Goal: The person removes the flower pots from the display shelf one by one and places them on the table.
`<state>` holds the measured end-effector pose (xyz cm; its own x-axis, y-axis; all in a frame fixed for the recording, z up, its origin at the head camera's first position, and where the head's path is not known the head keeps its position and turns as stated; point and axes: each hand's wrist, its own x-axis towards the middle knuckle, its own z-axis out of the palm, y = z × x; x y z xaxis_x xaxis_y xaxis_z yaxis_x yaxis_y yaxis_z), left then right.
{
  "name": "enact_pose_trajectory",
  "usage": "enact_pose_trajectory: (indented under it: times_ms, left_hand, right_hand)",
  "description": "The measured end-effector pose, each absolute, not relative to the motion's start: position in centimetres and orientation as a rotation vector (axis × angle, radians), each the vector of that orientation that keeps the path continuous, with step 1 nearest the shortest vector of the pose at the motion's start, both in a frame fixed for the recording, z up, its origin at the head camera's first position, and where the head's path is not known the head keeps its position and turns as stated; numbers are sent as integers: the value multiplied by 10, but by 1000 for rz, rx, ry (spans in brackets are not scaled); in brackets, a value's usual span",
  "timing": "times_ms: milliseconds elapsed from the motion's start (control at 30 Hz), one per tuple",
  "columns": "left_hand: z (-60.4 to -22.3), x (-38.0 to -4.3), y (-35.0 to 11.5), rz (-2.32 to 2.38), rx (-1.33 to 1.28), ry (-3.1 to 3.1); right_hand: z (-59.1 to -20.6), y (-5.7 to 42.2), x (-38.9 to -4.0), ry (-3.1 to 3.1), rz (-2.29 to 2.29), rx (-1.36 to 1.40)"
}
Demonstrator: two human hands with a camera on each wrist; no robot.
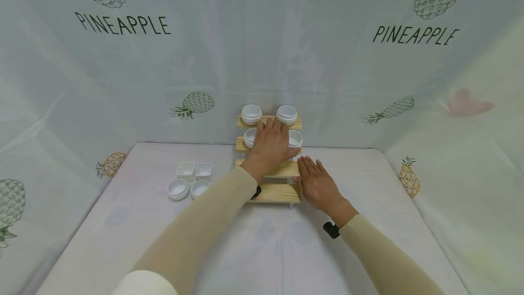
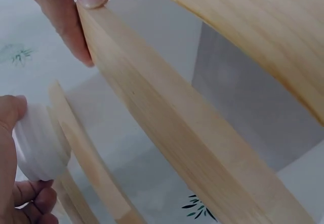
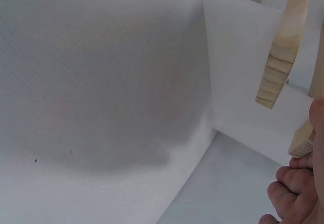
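Observation:
A four-step wooden display stand stands at the back of the table. My left hand reaches over it and grips a small white round bowl at the right of the second step from the top, fingers and thumb on its sides. Another such bowl sits left of it, partly covered by the hand. Two more, a left bowl and a right bowl, sit on the top step. My right hand rests its straight fingers against the right end of the third step, thumb on the board's edge.
Left of the stand, two white square dishes, one larger and one smaller, lie behind two round bowls; my left sleeve partly overlaps the right one. A pineapple-print sheet hangs right behind the stand.

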<state>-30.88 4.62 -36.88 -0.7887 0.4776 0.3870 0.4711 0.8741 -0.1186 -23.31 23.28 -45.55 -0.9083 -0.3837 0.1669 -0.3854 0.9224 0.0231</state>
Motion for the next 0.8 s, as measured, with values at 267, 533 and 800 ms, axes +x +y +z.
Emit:
enact_pose_trajectory:
  times_ms: [267,533,800]
  left_hand:
    - [-370,-298,38,-35,-876,-2588]
    - [-371,-280,15,-121,-955,-2512]
    - [-372,-264,-36,-240,-924,-2609]
  right_hand:
    - [-456,234,-234,-2887,15,605]
    - [-456,233,-235,-2892,28,606]
    - [-455,231,-235,-2934,27,571]
